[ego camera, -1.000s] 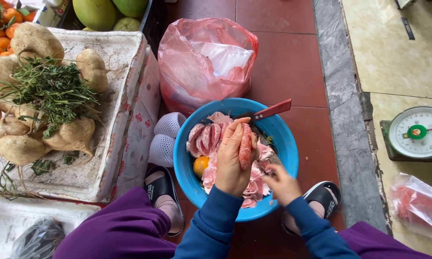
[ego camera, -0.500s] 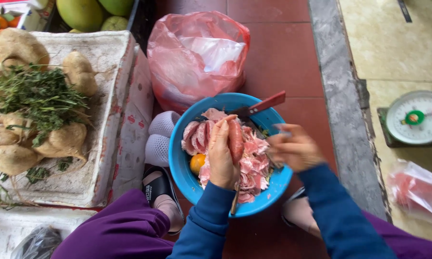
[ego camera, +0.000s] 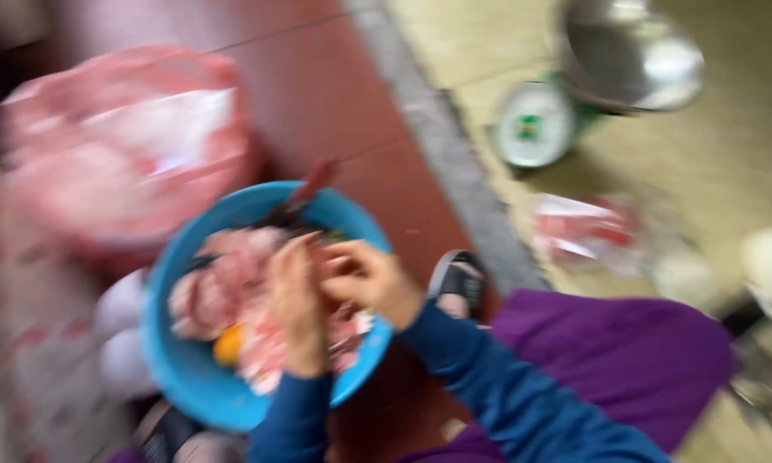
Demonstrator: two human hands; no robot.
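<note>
The view is heavily blurred. A blue bowl [ego camera: 184, 377] full of pink raw meat pieces [ego camera: 214, 296] sits on the red tiled floor. My left hand [ego camera: 296, 313] lies over the meat with its fingers curled around a piece. My right hand [ego camera: 376, 279] meets it from the right, fingers bent against the left fingertips; the blur hides what it holds. A knife with a red handle [ego camera: 313, 184] leans on the bowl's far rim. Something orange [ego camera: 229, 345] shows among the meat.
A pink plastic bag [ego camera: 120, 146] stands behind the bowl on the left. A weighing scale [ego camera: 536, 124], a metal bowl [ego camera: 635, 51] and a clear bag of meat [ego camera: 588, 227] lie right of the grey kerb [ego camera: 455, 180]. A sandalled foot [ego camera: 459, 279] is beside the bowl.
The camera has swung right and blurred. My right hand has come in from the bowl's right rim to meet the left hand over the meat.
</note>
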